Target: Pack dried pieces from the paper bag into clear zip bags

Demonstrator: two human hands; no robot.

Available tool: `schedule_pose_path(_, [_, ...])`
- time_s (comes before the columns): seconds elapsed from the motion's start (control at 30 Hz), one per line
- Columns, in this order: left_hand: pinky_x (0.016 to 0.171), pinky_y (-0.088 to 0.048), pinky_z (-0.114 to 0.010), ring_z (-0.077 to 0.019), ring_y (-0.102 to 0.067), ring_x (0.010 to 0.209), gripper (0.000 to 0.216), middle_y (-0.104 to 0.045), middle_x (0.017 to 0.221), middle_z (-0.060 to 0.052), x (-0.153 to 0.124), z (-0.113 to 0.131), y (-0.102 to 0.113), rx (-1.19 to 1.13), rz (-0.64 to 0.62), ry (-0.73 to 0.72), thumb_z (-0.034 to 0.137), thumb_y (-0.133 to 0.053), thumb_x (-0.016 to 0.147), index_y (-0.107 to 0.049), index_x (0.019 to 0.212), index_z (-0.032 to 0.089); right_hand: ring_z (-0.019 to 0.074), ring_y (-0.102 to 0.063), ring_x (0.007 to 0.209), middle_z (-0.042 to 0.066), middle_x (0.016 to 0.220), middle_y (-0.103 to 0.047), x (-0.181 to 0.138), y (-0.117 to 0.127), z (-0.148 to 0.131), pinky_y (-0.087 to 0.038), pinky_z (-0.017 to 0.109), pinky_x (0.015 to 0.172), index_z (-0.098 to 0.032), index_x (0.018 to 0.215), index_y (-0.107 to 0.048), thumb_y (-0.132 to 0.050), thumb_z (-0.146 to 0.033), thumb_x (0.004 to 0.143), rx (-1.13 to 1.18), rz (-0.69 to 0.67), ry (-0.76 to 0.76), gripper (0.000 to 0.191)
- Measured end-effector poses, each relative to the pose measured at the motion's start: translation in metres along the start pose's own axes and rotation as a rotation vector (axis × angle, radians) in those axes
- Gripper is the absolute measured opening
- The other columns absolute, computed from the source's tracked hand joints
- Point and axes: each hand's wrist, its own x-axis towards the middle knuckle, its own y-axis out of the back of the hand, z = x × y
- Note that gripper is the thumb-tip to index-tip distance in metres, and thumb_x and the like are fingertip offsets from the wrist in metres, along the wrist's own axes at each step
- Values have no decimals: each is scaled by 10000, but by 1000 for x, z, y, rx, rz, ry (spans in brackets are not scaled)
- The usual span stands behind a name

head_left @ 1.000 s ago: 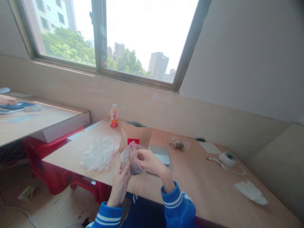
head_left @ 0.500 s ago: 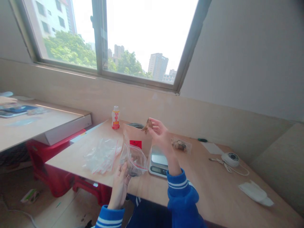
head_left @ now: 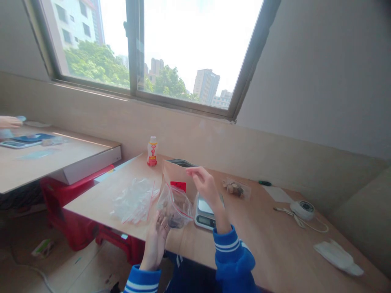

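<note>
My left hand [head_left: 157,238] holds a clear zip bag [head_left: 180,203] from below, its mouth gaping. Dark and brownish pieces lie in the bottom of the bag. Over the bag's right side, beside the brown paper pouch [head_left: 171,173], my right hand [head_left: 206,187] is raised with its fingers loosely bent and slightly apart. No piece shows between those fingers. The pouch stands with its dark top gaping and carries a red label [head_left: 178,186]. A digital scale [head_left: 204,221] sits under my right wrist, partly covered by it.
Flat clear zip bags [head_left: 134,199] are piled at the left. A bottle [head_left: 152,151] stands by the wall. Right of the scale lie a filled clear bag [head_left: 236,189], a white round device with cord [head_left: 303,209] and a white cloth-like item [head_left: 337,256]. Another person's hand [head_left: 10,122] is at the neighbouring table.
The brown dried piece that my right hand pinched is gone from its fingers. That hand has lowered slightly, and my left hand still supports the zip bag. The view has shifted a little.
</note>
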Motion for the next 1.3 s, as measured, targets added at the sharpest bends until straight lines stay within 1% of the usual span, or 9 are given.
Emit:
schedule_pose_path(0.17, [918,-514,-361,-220,-634,1056,378,-673,1168,-83,-4,-3,-7,-20,-130,-10,325,-615,795,-628,1153,201,169,-666,839,41,877,-720,-26,3,4,-516,283,779,-173,928,-709,-474,-153,858,-36,-464,-221,246])
schedule_pose_path(0.23, [955,-491,-378,-236,-633,1064,381,-683,1151,-92,-5,-7,-9,-5,-121,-29,325,-675,752,-655,1107,190,181,-663,826,44,893,-725,-33,-1,10,-514,292,775,-172,924,-720,-504,-134,837,-97,-522,-248,236])
schedule_pose_path(0.37, [980,-470,-360,-258,-627,1081,392,-697,1122,-114,-5,-13,-8,51,-93,-40,327,-769,668,-698,1014,157,188,-647,905,53,1120,-672,-43,-11,19,-518,302,791,-213,1188,-626,-590,-157,814,-4,-558,-235,381])
schedule_pose_path(0.47, [961,-482,-365,-279,-627,1080,453,-707,1088,-125,-5,-12,-7,102,-133,-67,355,-798,629,-700,1015,140,208,-598,1052,68,1234,-596,-47,-15,22,-487,328,891,-244,1238,-594,-652,-230,809,29,-568,-208,433])
schedule_pose_path(0.57, [936,-497,-349,-268,-643,1049,460,-715,1066,-110,-5,-9,-6,121,-148,-103,350,-816,600,-702,997,146,216,-576,1074,73,1183,-592,-49,-16,21,-455,340,933,-234,1144,-657,-693,-268,792,-14,-561,-213,356])
schedule_pose_path(0.7, [913,-509,-311,-229,-661,1005,435,-724,1035,-82,-5,-8,-5,100,-136,-123,325,-814,610,-701,996,160,192,-597,978,50,1056,-620,-48,-15,17,-470,310,864,-221,1045,-690,-710,-250,782,-23,-537,-216,266])
schedule_pose_path(0.83, [882,-521,-286,-223,-662,1000,431,-731,1008,-68,-4,-9,-4,81,-108,-115,336,-818,602,-708,984,170,183,-599,954,44,1066,-614,-48,-16,18,-477,294,834,-230,1071,-676,-741,-207,741,-20,-534,-215,337])
schedule_pose_path(1.03, [903,-515,-273,-221,-637,1069,383,-706,1110,-77,-2,-11,-3,53,-63,-89,322,-793,646,-708,992,179,157,-617,873,48,1014,-642,-49,-17,16,-489,270,763,-198,1022,-696,-589,-234,858,-16,-463,-213,199])
schedule_pose_path(1.3, [948,-502,-351,-252,-614,1118,390,-673,1182,-109,-4,-1,-3,36,-86,-70,387,-699,744,-684,1073,179,140,-601,788,25,888,-662,-41,8,-15,-474,261,722,-202,917,-701,-563,-261,860,-164,-316,-165,161])
